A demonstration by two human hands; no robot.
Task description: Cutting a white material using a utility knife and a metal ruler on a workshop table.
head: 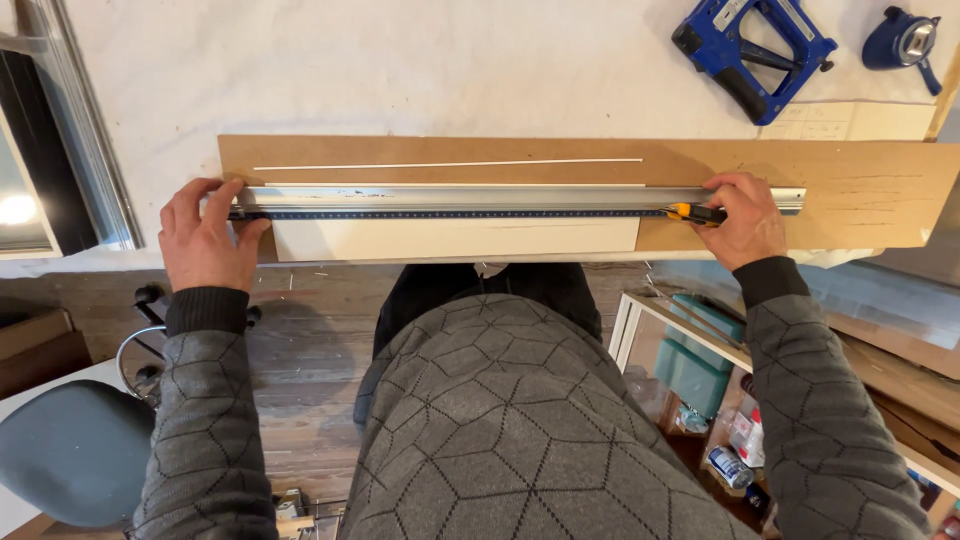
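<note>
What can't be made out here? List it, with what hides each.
Head view only:
- Knife blade: hidden under the right hand.
- Ruler markings: too small.
- White sheet: top edge covered by the ruler.
- Brown board: cut off at the right edge.
- Blue tool: cut off at the top.

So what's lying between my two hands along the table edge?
In the head view, the long metal straightedge spans from the left hand to the right hand, which holds a yellow knife. Under it lies a pale sheet on the brown board.
</note>
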